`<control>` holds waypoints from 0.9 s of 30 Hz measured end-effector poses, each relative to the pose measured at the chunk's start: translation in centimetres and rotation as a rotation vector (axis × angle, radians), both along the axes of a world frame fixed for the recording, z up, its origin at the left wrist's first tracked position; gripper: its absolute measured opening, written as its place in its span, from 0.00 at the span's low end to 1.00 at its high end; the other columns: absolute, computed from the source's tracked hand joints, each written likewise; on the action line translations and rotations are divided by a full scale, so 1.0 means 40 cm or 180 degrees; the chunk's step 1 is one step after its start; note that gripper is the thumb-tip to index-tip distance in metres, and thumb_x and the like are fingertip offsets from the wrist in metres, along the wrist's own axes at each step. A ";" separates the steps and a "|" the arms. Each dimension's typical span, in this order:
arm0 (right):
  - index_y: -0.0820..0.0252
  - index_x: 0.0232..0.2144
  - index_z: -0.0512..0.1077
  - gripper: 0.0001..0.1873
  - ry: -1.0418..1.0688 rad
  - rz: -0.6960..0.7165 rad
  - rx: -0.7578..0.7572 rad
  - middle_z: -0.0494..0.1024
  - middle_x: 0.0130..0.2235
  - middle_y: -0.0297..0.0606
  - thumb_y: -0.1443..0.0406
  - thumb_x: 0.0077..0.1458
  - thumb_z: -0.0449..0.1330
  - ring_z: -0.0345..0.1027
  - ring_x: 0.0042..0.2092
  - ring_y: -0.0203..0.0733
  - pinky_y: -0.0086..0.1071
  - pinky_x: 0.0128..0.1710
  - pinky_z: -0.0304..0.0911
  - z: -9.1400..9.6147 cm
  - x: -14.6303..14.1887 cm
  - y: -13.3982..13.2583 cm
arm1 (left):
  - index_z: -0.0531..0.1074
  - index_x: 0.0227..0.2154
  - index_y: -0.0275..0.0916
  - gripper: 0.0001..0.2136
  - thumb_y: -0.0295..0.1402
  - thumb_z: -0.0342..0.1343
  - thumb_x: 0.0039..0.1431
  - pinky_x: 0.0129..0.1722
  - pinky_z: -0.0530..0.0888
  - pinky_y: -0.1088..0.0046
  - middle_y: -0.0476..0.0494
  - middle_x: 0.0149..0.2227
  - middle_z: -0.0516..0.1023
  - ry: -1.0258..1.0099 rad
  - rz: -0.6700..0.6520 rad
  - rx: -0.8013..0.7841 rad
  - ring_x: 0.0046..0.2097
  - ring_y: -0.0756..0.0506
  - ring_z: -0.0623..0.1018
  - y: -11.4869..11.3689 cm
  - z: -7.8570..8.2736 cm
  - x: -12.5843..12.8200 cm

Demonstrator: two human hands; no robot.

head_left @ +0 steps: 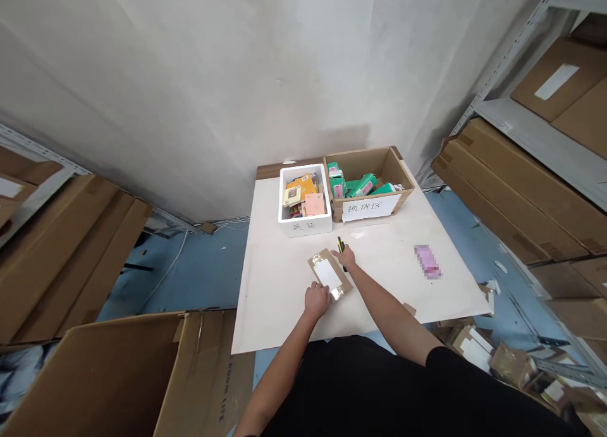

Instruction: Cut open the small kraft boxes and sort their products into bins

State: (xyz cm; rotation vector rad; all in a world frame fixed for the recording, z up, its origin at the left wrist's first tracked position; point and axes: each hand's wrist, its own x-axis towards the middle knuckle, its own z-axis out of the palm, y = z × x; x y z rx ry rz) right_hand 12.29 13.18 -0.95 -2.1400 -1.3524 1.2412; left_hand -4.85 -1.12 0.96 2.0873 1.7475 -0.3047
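Observation:
A small flat cardboard parcel (327, 274) with a white label and shiny tape lies on the white-topped table (265, 285). My left hand (317, 299) grips its near left edge, fingers curled at the border. At its far right side, my right hand (346, 258) is closed around a yellow and black utility knife (340, 243). The blade is too small to make out. Behind the hands stand a white foam box (308, 226) of small packets and booklets, and a cardboard bin (403, 200) with green boxes and a handwritten label.
A pixelated pink item (427, 262) lies on the table's right part. A large open carton (208, 361) stands at the lower left. Shelves with long cartons (526, 196) flank the right side, and more cartons (80, 247) the left. Loose boxes (474, 348) lie low on the right.

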 end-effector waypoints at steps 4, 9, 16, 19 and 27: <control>0.54 0.44 0.68 0.24 -0.0343 0.0014 0.0161 0.82 0.44 0.43 0.45 0.60 0.66 0.78 0.45 0.50 0.32 0.36 0.66 -0.009 0.062 -0.069 | 0.66 0.68 0.45 0.31 0.30 0.58 0.62 0.61 0.71 0.57 0.34 0.70 0.65 0.0025 -0.0307 0.0165 0.72 0.34 0.61 0.091 0.006 0.003; 0.55 0.43 0.68 0.32 -0.0546 0.0434 -0.0347 0.82 0.45 0.46 0.37 0.54 0.67 0.78 0.49 0.55 0.35 0.40 0.67 -0.060 0.127 -0.231 | 0.48 0.76 0.52 0.49 0.32 0.66 0.55 0.69 0.61 0.49 0.39 0.79 0.44 0.0178 -0.0799 -0.0236 0.78 0.29 0.46 0.148 -0.026 -0.017; 0.55 0.46 0.67 0.31 -0.0821 0.0041 -0.0274 0.82 0.46 0.49 0.38 0.57 0.65 0.78 0.49 0.55 0.35 0.41 0.67 -0.045 0.126 -0.156 | 0.57 0.73 0.49 0.39 0.40 0.63 0.61 0.64 0.65 0.46 0.30 0.73 0.60 0.0403 -0.0368 -0.0040 0.70 0.27 0.63 0.099 -0.061 0.029; 0.55 0.45 0.68 0.23 -0.0710 -0.0163 -0.0104 0.82 0.43 0.45 0.43 0.66 0.58 0.79 0.45 0.49 0.32 0.39 0.67 -0.038 0.151 -0.123 | 0.62 0.72 0.48 0.32 0.40 0.58 0.66 0.65 0.65 0.47 0.29 0.67 0.67 0.0373 -0.0352 0.0137 0.71 0.28 0.61 0.090 -0.067 0.044; 0.55 0.28 0.66 0.29 0.0610 -0.0270 -0.0418 0.70 0.20 0.29 0.43 0.71 0.46 0.68 0.20 0.37 0.26 0.25 0.63 -0.099 0.267 -0.273 | 0.60 0.72 0.47 0.31 0.39 0.56 0.67 0.63 0.69 0.45 0.29 0.66 0.66 0.0251 -0.0278 0.0370 0.71 0.27 0.60 0.068 -0.081 0.038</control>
